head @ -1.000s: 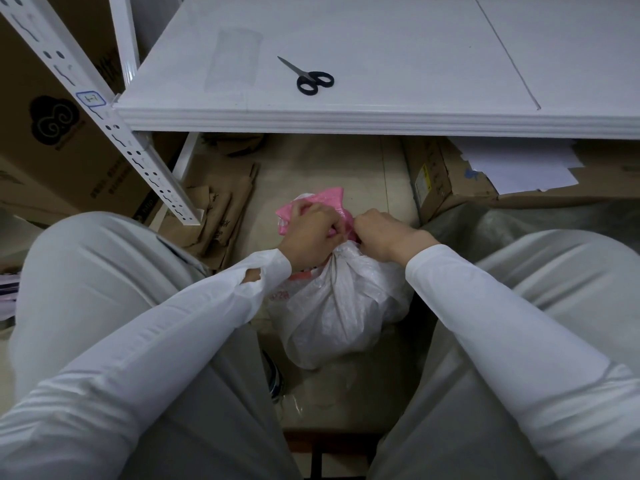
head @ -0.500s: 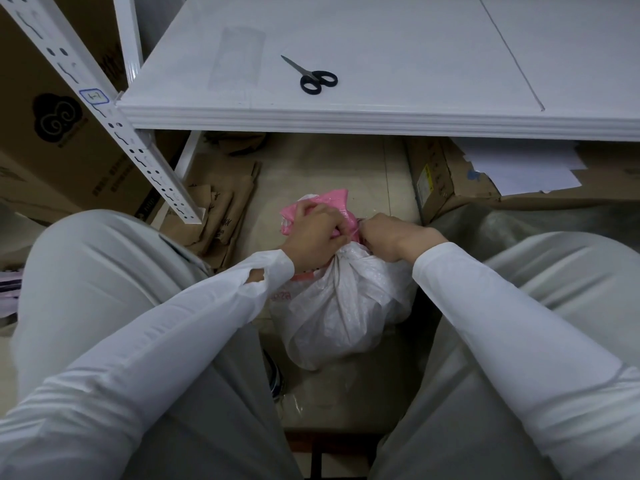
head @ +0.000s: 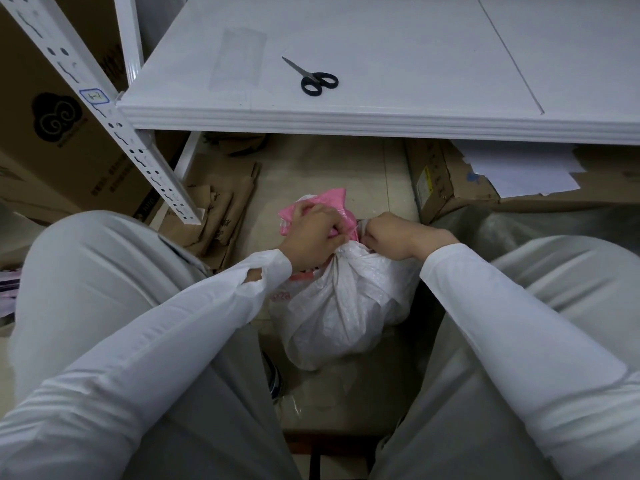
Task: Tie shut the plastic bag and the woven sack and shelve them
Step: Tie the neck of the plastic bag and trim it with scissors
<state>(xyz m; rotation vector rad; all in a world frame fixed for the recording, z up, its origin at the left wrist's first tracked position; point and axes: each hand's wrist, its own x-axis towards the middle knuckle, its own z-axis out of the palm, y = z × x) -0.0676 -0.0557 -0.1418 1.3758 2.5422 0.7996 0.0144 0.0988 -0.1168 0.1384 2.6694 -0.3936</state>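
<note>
Grips the bunched neck of the crinkled white woven sack (head: pixel 346 306), near on the floor (head: pixel 311 174), in tightly curled left hand (head: pixel 311 237) and right hand (head: pixel 391 237), likely to cinch a knot.

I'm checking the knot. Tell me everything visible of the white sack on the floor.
The sack is white, woven-looking and slightly shiny, with red print on its left side. It stands full and rounded on the floor between the person's knees. Its neck is gathered into tight folds, gripped by the left hand and right hand. Pink plastic sticks out above the neck. No finished knot shows.
</note>
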